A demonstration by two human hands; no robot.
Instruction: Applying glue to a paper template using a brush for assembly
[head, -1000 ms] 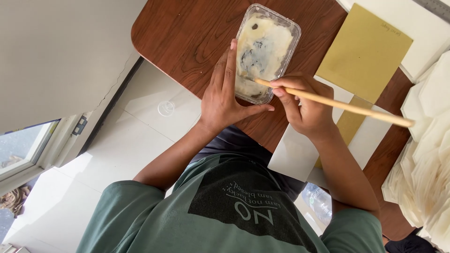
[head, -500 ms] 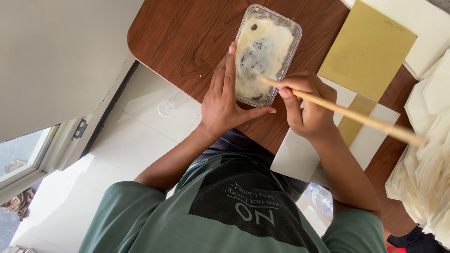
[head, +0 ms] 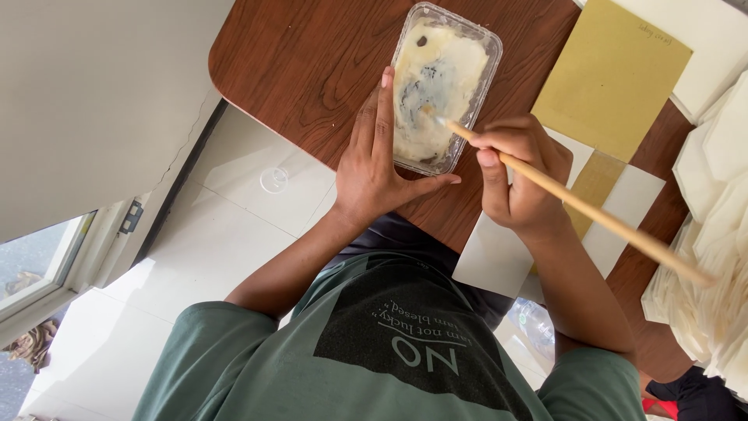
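- Now the left hand [head: 374,168] lies flat and released against the long side of the tub [head: 440,86], fingers stretched along its wall, thumb pointing under its near end. It presses the tub but does not grasp it.
- The right hand [head: 518,175] is clenched around a long stick [head: 592,214], with the fingers close to the working end. The tip is inside the tub, at about 4 o'clock from the middle, in the pale paste [head: 448,66].
- The tub stands on the table [head: 304,62], near the rounded corner, at 12 o'clock from the person. The yellow sheet [head: 612,74] is at 3 o'clock from it and the white sheets [head: 499,253] at 5 o'clock.
- Risk, as I judge it: the tub looks thin and light. Because the left hand only leans on one side, a strong push of the stick toward 9 o'clock could slide or tilt the tub.
- If the tub tilts, paste could run on the table and reach the sheets close by.
- The free end of the stick points to 4 o'clock, toward the stack of pale paper [head: 713,234]. A wide swing could touch that stack and disturb it; I cannot tell if it touches already.
- Paste lifted on the tip may drip on the table between the tub and the sheets if the stick is carried too quickly.
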